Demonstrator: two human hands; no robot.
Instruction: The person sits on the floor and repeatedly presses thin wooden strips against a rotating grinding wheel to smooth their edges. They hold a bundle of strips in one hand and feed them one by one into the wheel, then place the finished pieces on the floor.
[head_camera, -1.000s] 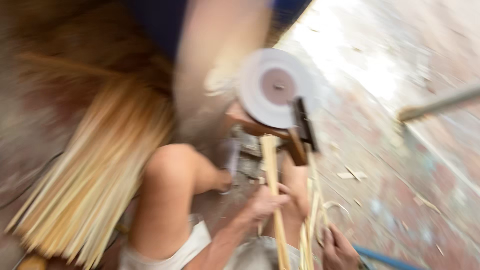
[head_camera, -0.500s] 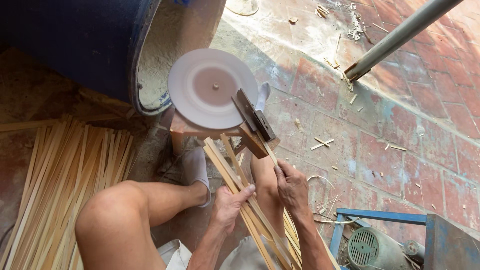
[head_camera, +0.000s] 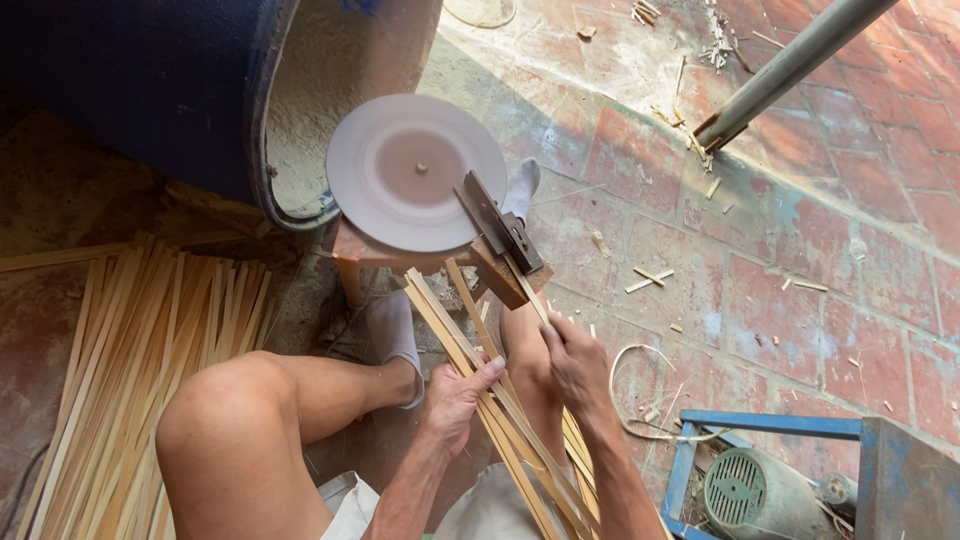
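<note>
Head view. We look down on a seated person whose bare knees frame the work. The left hand (head_camera: 455, 400) lies over a bundle of long bamboo strips (head_camera: 470, 370), fingers curled around it and thumb stretched along the top, so that the strips are gripped from the side. The right hand (head_camera: 575, 365) sits just beside it, a little higher, closed around a single thin strip (head_camera: 535, 300) that runs up toward a dark metal blade fixture (head_camera: 500, 225); we cannot tell whether finger and thumb pinch it or the whole fist wraps it. The bundle slants from the person's lap up to a small wooden stool (head_camera: 355, 255), where its upper ends rest just below the fixture. On the stool lies a round grey disc (head_camera: 415, 170), with the blade fixture overlapping its right edge. Two feet in pale socks (head_camera: 395, 330) stand either side of the stool. At left, a broad heap of cut strips (head_camera: 140, 370) covers the ground beside a blue barrel (head_camera: 150, 90). At lower right we see a blue metal frame (head_camera: 780, 425) holding an electric motor (head_camera: 750, 495). A grey pipe (head_camera: 790, 65) crosses the brick floor (head_camera: 800, 290) at upper right.
</note>
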